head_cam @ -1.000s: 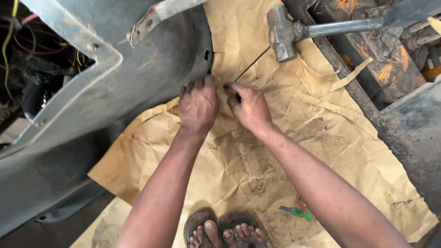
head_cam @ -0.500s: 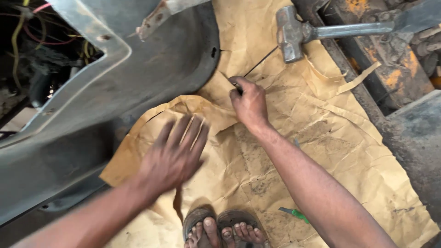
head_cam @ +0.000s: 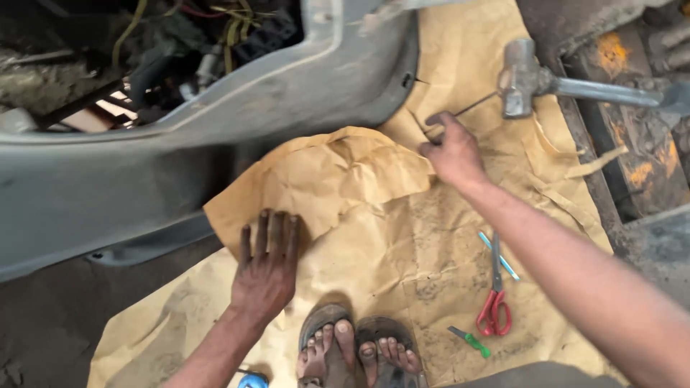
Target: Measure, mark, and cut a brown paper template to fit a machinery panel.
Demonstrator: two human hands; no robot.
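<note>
Down on the brown paper [head_cam: 402, 237], the left hand [head_cam: 266, 269] lies flat, fingers spread, pressing a crumpled fold near the grey body panel [head_cam: 215, 165]. Further up, the right hand [head_cam: 453, 151] is pinched shut on a thin dark wire [head_cam: 474, 108] that runs toward the hammer [head_cam: 532, 79]. Red-handled scissors [head_cam: 494, 302] lie on the paper just right of the sandalled feet [head_cam: 356, 352].
</note>
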